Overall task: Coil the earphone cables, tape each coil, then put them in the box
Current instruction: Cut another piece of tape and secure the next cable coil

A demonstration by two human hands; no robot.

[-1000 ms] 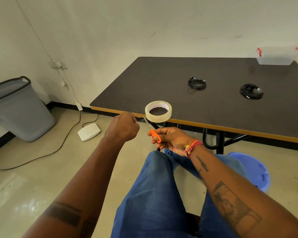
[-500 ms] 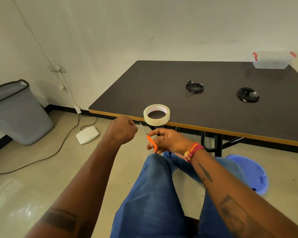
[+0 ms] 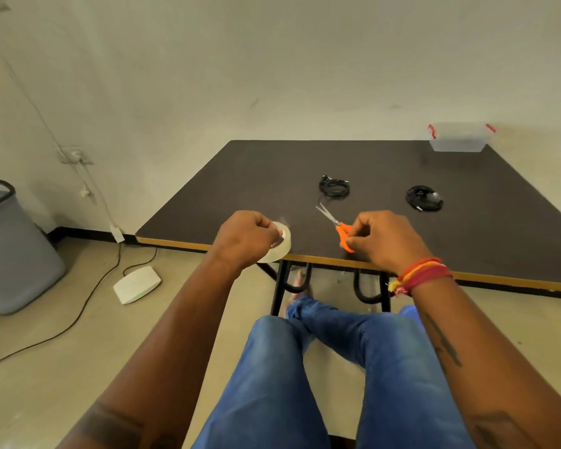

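Two black coiled earphone cables lie on the dark table [image 3: 499, 228], one coil [image 3: 334, 187] in the middle and the other coil [image 3: 424, 198] to its right. A clear box [image 3: 457, 142] with red latches stands at the far right corner. My left hand [image 3: 245, 236] grips a roll of clear tape [image 3: 281, 244] at the table's front edge. My right hand [image 3: 386, 238] holds orange-handled scissors [image 3: 343, 231] just over the tabletop, blades open and pointing away to the left, toward the middle coil.
On the floor at the left stand a grey bin [image 3: 13, 251] and a white device [image 3: 136, 284] with cables running to a wall socket. A blue stool [image 3: 408, 311] shows under the table behind my legs.
Both hands have moved forward from in front of the table to its front edge and spread apart. The left hand now sits on the tape roll. The scissors are now over the tabletop.
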